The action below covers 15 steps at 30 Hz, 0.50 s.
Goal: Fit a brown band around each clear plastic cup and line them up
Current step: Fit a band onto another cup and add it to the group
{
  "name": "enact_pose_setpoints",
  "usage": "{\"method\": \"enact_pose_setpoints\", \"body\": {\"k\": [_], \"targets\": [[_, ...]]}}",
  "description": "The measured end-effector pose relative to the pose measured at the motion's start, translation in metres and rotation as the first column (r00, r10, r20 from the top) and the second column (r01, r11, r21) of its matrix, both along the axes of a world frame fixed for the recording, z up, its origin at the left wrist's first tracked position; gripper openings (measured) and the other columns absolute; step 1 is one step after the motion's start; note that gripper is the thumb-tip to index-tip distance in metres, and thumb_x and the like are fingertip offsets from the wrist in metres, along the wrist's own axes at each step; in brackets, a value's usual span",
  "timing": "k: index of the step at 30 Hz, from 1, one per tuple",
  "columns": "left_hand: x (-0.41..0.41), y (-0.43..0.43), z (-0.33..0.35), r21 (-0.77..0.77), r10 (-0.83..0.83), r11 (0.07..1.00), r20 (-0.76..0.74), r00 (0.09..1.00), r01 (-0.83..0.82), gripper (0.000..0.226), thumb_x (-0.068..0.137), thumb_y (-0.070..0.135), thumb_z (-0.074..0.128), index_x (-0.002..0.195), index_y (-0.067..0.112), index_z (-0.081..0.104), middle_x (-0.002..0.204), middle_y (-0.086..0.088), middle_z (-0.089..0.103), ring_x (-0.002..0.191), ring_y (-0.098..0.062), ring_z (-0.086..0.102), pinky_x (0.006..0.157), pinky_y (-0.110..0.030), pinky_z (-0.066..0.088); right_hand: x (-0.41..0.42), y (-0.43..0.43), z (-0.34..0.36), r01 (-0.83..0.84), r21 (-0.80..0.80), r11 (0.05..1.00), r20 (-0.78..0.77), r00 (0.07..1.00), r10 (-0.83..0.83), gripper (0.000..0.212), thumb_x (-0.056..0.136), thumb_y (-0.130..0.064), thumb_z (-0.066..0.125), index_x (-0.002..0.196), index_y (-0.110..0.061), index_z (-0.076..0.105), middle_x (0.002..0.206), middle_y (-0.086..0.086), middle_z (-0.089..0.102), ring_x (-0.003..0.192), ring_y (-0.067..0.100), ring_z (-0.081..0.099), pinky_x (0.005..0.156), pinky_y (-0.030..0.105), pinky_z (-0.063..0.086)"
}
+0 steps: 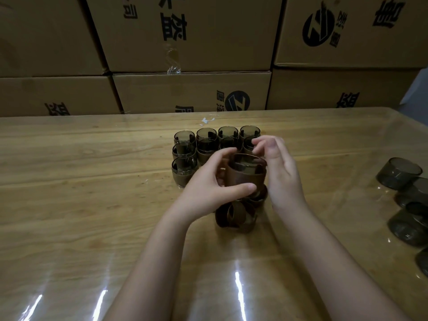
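My left hand (215,181) grips a smoky clear cup (246,174) with a brown band around it, held just above the table's middle. My right hand (278,167) is at the cup's right side, its fingers curled over the far rim. Under and in front of the cup lies a small heap of loose brown bands (236,216). Behind my hands, several banded cups (203,144) stand in rows. Part of that group is hidden by my hands.
Several bare cups (400,173) lie on their sides near the table's right edge. The wooden table (92,181) has a glossy clear cover. Stacked cardboard boxes (190,89) form a wall right behind the table's far edge.
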<state>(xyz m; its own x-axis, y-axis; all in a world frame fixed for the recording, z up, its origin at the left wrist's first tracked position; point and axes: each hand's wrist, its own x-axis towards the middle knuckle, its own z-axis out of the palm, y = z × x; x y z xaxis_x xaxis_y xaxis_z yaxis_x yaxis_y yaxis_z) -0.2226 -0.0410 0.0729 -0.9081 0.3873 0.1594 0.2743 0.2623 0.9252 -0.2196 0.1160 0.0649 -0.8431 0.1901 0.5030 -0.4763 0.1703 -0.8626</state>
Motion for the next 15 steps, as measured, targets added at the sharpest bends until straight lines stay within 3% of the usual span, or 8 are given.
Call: {"method": "enact_pose_setpoints", "body": {"k": [2, 5, 7, 10, 12, 15], "targets": [[-0.002, -0.001, -0.003, -0.099, 0.093, 0.990, -0.095, 0.991, -0.103, 0.079, 0.073, 0.031, 0.083, 0.138, 0.039, 0.039, 0.126, 0.009, 0.054, 0.114, -0.009, 0.056, 0.093, -0.024, 0.050, -0.006, 0.009, -0.010, 0.031, -0.017, 0.999, 0.061, 0.998, -0.030, 0.031, 0.093, -0.048, 0.034, 0.083, -0.030, 0.057, 0.113, 0.006, 0.058, 0.106, 0.008, 0.056, 0.094, 0.030, 0.046], [-0.009, -0.008, -0.005, -0.188, 0.244, 0.942, -0.185, 0.952, -0.278, 0.083, 0.073, 0.025, 0.082, 0.143, 0.032, 0.036, 0.135, 0.002, 0.050, 0.122, -0.017, 0.050, 0.104, -0.039, 0.045, -0.011, 0.029, -0.037, 0.201, 0.009, 0.980, 0.122, 0.972, -0.201, 0.030, 0.100, -0.039, 0.034, 0.082, -0.031, 0.056, 0.102, 0.003, 0.061, 0.097, 0.010, 0.057, 0.086, 0.029, 0.044], [-0.016, -0.015, -0.006, -0.157, 0.325, 0.922, -0.182, 0.928, -0.353, 0.084, 0.074, 0.023, 0.081, 0.143, 0.031, 0.035, 0.139, -0.001, 0.047, 0.124, -0.018, 0.048, 0.104, -0.038, 0.044, -0.015, 0.043, -0.058, 0.319, -0.012, 0.948, 0.184, 0.932, -0.311, 0.034, 0.104, -0.028, 0.035, 0.077, -0.027, 0.055, 0.087, -0.003, 0.061, 0.085, 0.005, 0.056, 0.080, 0.028, 0.041], [-0.027, -0.019, -0.006, -0.095, 0.421, 0.888, -0.224, 0.879, -0.450, 0.083, 0.074, 0.028, 0.081, 0.143, 0.027, 0.035, 0.140, 0.001, 0.045, 0.117, -0.008, 0.045, 0.095, -0.026, 0.040, -0.024, 0.058, -0.079, 0.411, -0.069, 0.909, 0.331, 0.869, -0.368, 0.037, 0.103, -0.027, 0.037, 0.072, -0.023, 0.056, 0.077, -0.005, 0.060, 0.077, 0.012, 0.056, 0.075, 0.030, 0.042], [-0.039, -0.016, -0.008, -0.152, 0.427, 0.868, -0.259, 0.866, -0.473, 0.082, 0.073, 0.031, 0.081, 0.142, 0.022, 0.037, 0.140, 0.000, 0.043, 0.116, -0.009, 0.044, 0.092, -0.024, 0.037, -0.030, 0.062, -0.083, 0.411, -0.102, 0.906, 0.383, 0.857, -0.346, 0.038, 0.102, -0.028, 0.039, 0.070, -0.022, 0.057, 0.074, -0.003, 0.061, 0.074, 0.014, 0.056, 0.074, 0.031, 0.044], [-0.058, -0.007, -0.014, -0.301, 0.361, 0.840, -0.312, 0.879, -0.452, 0.084, 0.071, 0.038, 0.082, 0.140, 0.018, 0.039, 0.136, -0.004, 0.042, 0.122, -0.020, 0.047, 0.099, -0.031, 0.043, -0.035, 0.063, -0.087, 0.371, -0.064, 0.926, 0.408, 0.857, -0.315, 0.036, 0.101, -0.029, 0.042, 0.070, -0.022, 0.059, 0.072, -0.005, 0.062, 0.071, 0.012, 0.057, 0.071, 0.030, 0.045]]}}
